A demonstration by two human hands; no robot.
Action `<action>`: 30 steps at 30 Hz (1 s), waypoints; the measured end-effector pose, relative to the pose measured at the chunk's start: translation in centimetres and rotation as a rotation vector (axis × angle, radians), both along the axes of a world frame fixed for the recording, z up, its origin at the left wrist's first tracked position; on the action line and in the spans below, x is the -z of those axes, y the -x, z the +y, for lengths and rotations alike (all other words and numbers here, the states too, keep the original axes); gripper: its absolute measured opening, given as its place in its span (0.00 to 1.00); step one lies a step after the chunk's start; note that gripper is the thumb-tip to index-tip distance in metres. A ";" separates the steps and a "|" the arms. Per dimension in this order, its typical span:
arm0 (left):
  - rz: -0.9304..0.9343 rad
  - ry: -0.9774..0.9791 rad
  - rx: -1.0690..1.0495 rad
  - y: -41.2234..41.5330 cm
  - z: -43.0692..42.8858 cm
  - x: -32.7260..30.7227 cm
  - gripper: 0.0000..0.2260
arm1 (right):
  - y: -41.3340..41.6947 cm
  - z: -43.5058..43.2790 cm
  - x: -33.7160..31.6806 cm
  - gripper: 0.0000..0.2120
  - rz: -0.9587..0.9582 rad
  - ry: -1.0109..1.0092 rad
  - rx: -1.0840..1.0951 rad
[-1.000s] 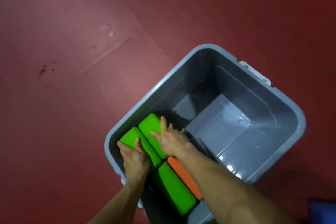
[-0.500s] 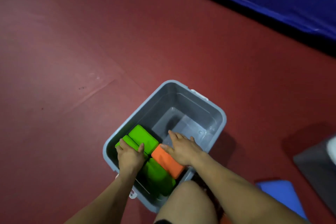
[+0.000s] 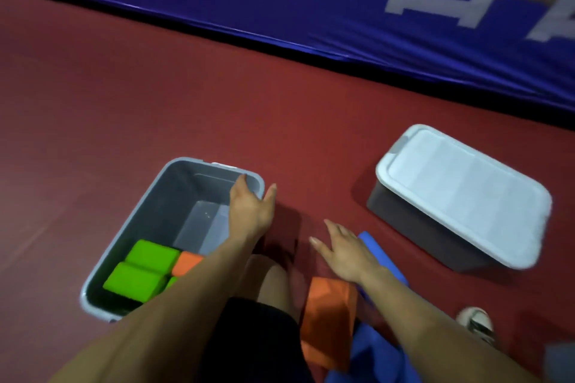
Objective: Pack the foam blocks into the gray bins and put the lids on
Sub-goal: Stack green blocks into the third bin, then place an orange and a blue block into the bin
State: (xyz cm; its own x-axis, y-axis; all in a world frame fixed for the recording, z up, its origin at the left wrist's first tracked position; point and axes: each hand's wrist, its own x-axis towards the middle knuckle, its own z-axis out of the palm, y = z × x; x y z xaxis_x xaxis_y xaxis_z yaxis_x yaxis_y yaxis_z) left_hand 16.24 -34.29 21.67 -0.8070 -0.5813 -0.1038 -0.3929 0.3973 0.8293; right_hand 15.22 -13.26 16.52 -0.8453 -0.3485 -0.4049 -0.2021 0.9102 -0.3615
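An open gray bin stands on the red floor at left. In its near end lie two green foam blocks and an orange block. My left hand grips the bin's far right corner, fingers inside the rim and thumb outside. My right hand hovers with fingers spread over a blue block on the floor. Beside that block, a loose orange block lies by my knee. A second gray bin at right carries a pale lid.
A blue banner with white lettering runs along the back edge of the floor. More blue foam lies at the bottom, under my right arm. A shoe shows at lower right.
Both hands have left the blocks in the bin. My left hand moved to the bin's far corner, my right hand swung right over the floor blocks. The view lifted and the lidded bin appeared.
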 end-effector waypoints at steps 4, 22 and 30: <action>-0.025 0.029 0.166 3.2 6.8 0.5 0.34 | 0.0 6.1 1.7 0.53 -0.010 0.046 0.146; -0.715 -0.073 0.251 5.5 22.1 27.4 0.37 | 7.9 21.3 22.9 0.36 -0.290 0.047 0.463; -0.862 -0.041 0.072 4.1 23.7 36.4 0.34 | 11.6 20.6 32.3 0.38 -0.269 0.003 0.480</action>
